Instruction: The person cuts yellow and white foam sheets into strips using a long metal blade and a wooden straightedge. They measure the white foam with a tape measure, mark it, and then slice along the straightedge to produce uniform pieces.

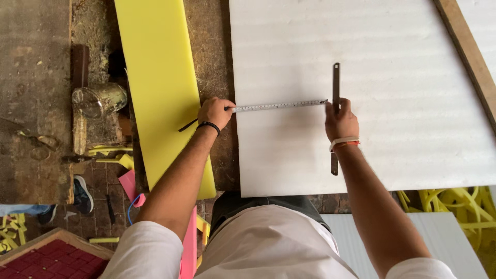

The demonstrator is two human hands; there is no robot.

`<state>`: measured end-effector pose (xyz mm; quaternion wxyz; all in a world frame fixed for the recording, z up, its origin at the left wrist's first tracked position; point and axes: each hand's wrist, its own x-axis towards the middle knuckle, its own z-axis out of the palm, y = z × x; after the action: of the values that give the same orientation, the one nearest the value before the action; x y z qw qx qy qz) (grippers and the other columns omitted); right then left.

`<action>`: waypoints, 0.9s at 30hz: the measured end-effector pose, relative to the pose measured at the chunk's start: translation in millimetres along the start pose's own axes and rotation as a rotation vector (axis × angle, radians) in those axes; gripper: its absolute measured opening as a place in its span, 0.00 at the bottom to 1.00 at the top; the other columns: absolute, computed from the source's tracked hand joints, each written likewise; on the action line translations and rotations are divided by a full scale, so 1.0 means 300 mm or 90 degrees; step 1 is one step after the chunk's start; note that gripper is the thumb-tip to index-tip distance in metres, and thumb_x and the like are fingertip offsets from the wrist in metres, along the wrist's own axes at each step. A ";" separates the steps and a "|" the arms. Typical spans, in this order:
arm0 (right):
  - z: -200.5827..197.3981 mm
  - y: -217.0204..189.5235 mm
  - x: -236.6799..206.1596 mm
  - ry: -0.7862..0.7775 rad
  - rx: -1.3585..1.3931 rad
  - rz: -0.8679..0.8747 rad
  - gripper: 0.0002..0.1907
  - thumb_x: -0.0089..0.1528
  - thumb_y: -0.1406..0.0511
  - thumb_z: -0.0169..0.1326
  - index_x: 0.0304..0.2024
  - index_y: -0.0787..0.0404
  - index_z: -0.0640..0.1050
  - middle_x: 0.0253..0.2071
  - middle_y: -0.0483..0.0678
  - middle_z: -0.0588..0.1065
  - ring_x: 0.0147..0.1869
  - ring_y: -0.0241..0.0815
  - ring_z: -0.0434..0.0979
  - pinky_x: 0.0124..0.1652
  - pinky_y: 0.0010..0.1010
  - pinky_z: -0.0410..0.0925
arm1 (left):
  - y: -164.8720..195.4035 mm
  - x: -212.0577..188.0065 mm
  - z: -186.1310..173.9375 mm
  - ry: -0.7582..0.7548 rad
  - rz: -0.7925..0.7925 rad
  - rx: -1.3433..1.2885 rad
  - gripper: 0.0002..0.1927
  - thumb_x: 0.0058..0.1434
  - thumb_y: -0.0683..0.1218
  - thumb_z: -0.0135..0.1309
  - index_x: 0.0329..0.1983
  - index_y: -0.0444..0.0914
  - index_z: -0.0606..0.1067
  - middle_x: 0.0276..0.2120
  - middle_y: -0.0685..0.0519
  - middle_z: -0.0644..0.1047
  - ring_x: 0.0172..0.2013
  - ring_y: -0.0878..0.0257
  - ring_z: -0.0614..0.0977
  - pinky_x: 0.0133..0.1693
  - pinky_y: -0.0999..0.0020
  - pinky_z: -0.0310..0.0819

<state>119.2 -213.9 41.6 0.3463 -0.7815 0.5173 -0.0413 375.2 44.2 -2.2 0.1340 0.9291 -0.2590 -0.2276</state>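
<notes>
Left hand (pixel 214 111) pinching tape measure (pixel 279 106), right hand (pixel 340 121) gripping metal blade (pixel 336 82) on white foam sheet (pixel 392 62); slack tape risks mismeasure

The white sheet (pixel 392 93) runs off the top and right edges, its full extent unseen, with its near edge partly covered by the person's torso. The yellow foam strip (pixel 157 77) is cut by the top edge. The left hand (pixel 214 112) covers the end of the tape (pixel 279 106), so the grip is hidden; the right hand (pixel 340 121) hides the middle of the metal bar (pixel 336 82). A shoe (pixel 82 194) shows under the bench (pixel 31 103), its wearer cut off at the left edge. The tape's markings are too small to read.
</notes>
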 end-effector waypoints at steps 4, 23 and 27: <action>-0.039 0.087 -0.148 -0.026 0.054 0.009 0.13 0.74 0.61 0.45 0.53 0.63 0.71 0.28 0.51 0.81 0.25 0.45 0.80 0.28 0.37 0.72 | -0.002 0.004 0.005 -0.038 -0.009 0.008 0.06 0.63 0.52 0.61 0.42 0.55 0.85 0.42 0.54 0.80 0.46 0.56 0.80 0.46 0.57 0.76; -0.058 0.128 -0.150 -0.134 -0.351 -0.060 0.31 0.69 0.62 0.44 0.75 0.44 0.56 0.30 0.56 0.80 0.33 0.57 0.83 0.33 0.47 0.76 | 0.052 -0.016 -0.055 -0.095 -0.014 -0.008 0.07 0.63 0.50 0.60 0.43 0.53 0.85 0.39 0.56 0.84 0.39 0.58 0.85 0.40 0.61 0.80; -0.097 0.091 -0.166 -0.207 -0.401 -0.004 0.30 0.70 0.62 0.43 0.74 0.41 0.57 0.28 0.55 0.80 0.31 0.53 0.84 0.30 0.43 0.77 | 0.047 -0.011 -0.042 -0.078 0.005 0.019 0.07 0.63 0.50 0.61 0.43 0.53 0.85 0.43 0.54 0.81 0.43 0.58 0.83 0.42 0.60 0.79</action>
<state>62.6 -193.0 62.3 0.1662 -0.8477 0.4407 0.2439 373.0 36.0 15.0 0.1049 0.9145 -0.2733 -0.2794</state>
